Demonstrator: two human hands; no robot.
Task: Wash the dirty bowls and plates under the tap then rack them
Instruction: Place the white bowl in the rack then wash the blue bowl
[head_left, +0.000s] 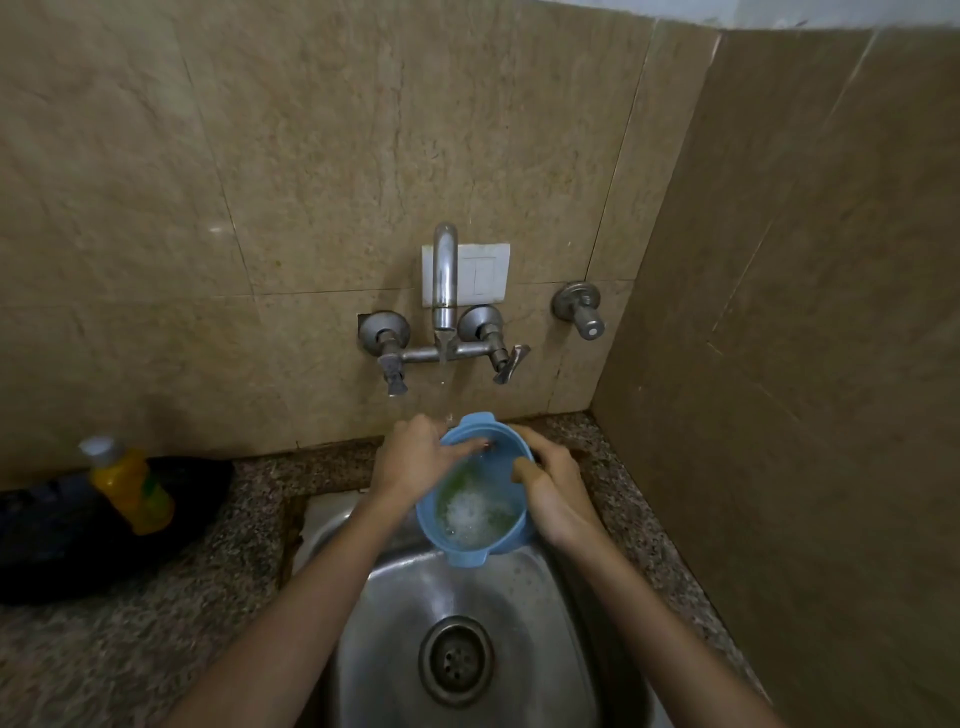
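A light blue plastic bowl (475, 540) is held over the steel sink (395, 613), under the wall tap (444, 280), which runs water into it. Foamy water with a green tint lies inside the bowl. My right hand (553, 491) grips the bowl's right rim, thumb inside and fingers around the outside. My left hand (421, 457) reaches over the far left rim, its straight fingers touching the inner wall of the bowl.
A yellow dish-soap bottle (130, 486) stands on a dark object (67, 545) on the speckled stone counter at left. Two tap handles (506, 364) flank the spout, a separate valve (584, 314) sits further right. A tiled side wall closes the right. The sink drain (456, 660) lies below.
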